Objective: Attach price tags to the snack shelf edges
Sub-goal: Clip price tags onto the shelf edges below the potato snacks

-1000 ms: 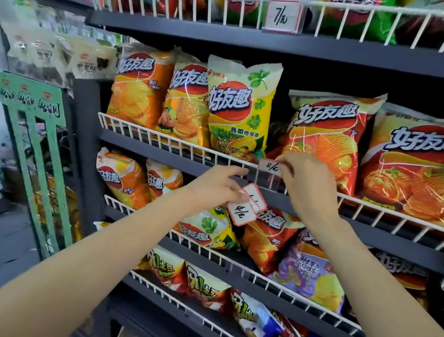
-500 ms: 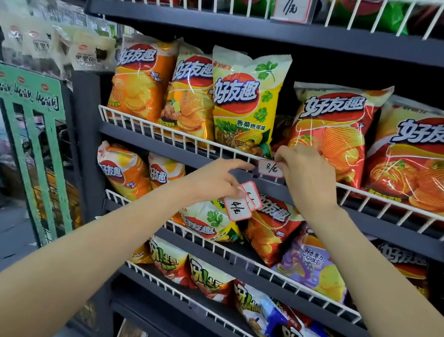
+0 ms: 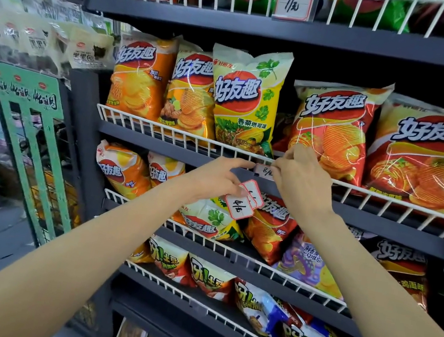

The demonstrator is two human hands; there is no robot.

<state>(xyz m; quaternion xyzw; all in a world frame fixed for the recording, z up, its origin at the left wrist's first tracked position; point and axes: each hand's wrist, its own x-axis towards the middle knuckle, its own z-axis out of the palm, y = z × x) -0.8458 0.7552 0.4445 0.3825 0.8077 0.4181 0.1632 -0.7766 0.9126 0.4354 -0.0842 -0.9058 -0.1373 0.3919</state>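
1. Right hand (image 3: pixel 302 181) pinches a small white handwritten price tag (image 3: pixel 263 171) against the white wire shelf rail (image 3: pixel 179 134)
2. Left hand (image 3: pixel 214 180) grips spare red-bordered white tags (image 3: pixel 243 202), forefinger touching the rail

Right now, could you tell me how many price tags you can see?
4: one reading 7 on the top shelf rail, one being fixed to the middle rail by the right hand, and two held in the left hand. More may be hidden behind them.
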